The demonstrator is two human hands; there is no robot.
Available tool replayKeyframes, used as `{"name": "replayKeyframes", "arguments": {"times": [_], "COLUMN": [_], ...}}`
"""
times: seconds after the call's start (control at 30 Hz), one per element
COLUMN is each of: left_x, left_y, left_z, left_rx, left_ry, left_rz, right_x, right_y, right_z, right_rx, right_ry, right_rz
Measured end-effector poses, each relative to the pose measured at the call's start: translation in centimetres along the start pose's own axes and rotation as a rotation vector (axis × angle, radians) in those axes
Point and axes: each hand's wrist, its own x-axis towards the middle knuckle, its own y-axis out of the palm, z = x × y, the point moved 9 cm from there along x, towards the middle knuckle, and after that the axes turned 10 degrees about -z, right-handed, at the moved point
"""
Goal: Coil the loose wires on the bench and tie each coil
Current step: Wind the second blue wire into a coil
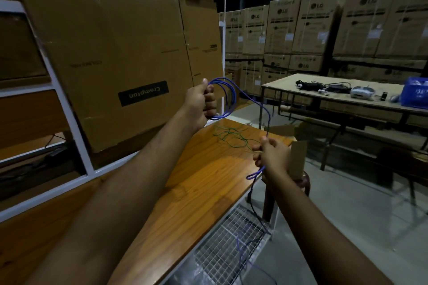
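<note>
My left hand is raised above the far end of the wooden bench and grips a coil of blue wire with several loops. From the coil the blue wire runs down and right to my right hand, which pinches it above the bench's right edge. Below that hand the wire makes a small bend and hangs down to the floor beside the bench. A thin green wire lies loose and tangled on the bench's far end, between my hands.
A large Crompton cardboard box leans against the bench's left side. A wire mesh panel sits under the right edge. A brown stool stands behind my right hand. A second table with gadgets and a blue crate stands at right.
</note>
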Motion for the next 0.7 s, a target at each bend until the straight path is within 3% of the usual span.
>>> {"name": "replayKeyframes", "arguments": {"times": [0.07, 0.13, 0.27, 0.37, 0.43, 0.57, 0.7], "left_x": [-0.2, -0.3, -0.3, -0.6, -0.9, -1.4, -2.8], "left_y": [0.6, 0.8, 0.4, 0.1, 0.2, 0.2, 0.8], "left_z": [0.2, 0.3, 0.6, 0.9, 1.2, 1.7, 1.8], "left_rx": [0.001, 0.004, 0.05, 0.085, 0.112, 0.235, 0.295], "left_ry": [0.0, -0.004, -0.015, -0.02, -0.019, 0.037, -0.002], "left_rz": [0.023, 0.029, 0.037, 0.045, 0.057, 0.07, 0.157], "right_x": [-0.4, -1.9, -5.9, -8.7, -10.1, -11.7, -10.2], "right_y": [1.7, 4.0, 7.3, 8.6, 8.8, 8.5, 7.8], "right_z": [-0.2, 0.5, 5.3, 8.8, 11.8, 17.8, 19.6], "right_rx": [-0.286, -0.569, -0.924, -1.042, -0.988, -0.731, -0.77], "right_ry": [-0.027, -0.142, -0.599, -0.932, -1.082, -1.482, -1.684], "right_rz": [0.141, 0.395, 0.832, 1.029, 1.008, 0.77, 0.511]}}
